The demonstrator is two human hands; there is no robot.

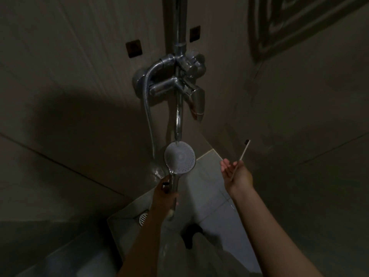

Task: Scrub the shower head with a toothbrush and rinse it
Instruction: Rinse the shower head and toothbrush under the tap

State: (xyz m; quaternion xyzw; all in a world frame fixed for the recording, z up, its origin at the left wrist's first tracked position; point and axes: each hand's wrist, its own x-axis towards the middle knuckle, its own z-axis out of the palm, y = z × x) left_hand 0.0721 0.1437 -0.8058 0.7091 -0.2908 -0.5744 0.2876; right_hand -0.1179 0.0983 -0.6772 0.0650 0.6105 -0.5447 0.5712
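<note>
A dimly lit shower corner of a bathroom is shown. Above the left hand (pixel 165 188), a chrome mixer tap (pixel 179 86) is fixed to a wall of large beige tiles (pixel 69 56). A riser pipe (pixel 179 21) is carried upward from it, and a curved spout (pixel 178 120) is turned down toward the hand. A ribbed metal hose (pixel 148 108) is hung beside the spout. Below and just left of the same hand, a round slotted floor drain (pixel 143 217) is set into pale floor tiles (pixel 209 176).
</note>
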